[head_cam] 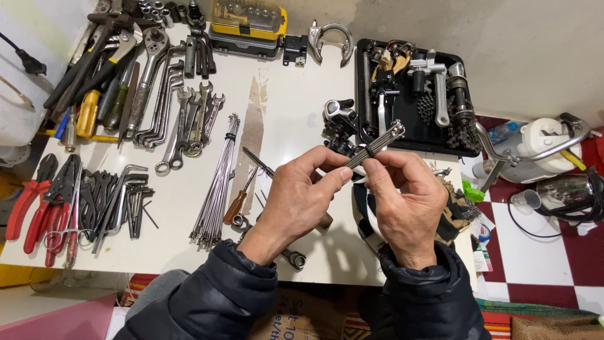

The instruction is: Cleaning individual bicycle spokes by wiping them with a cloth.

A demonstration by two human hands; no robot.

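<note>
Both my hands meet over the right part of a white workbench [189, 214]. My left hand [301, 195] and my right hand [406, 204] pinch a small bundle of short metal spokes [376, 145] between thumbs and fingertips, its nippled ends pointing up to the right. Just beyond the bundle sits a black and silver bicycle derailleur [340, 123]. A dark object under my right hand is mostly hidden.
Spanners [189, 119], a long spoke bundle [219, 182], hex keys [123, 201], red pliers [38, 208] and screwdrivers [242, 198] cover the bench's left. A black tray [368, 75] of bicycle parts stands at the back right, a yellow bit case [248, 19] behind.
</note>
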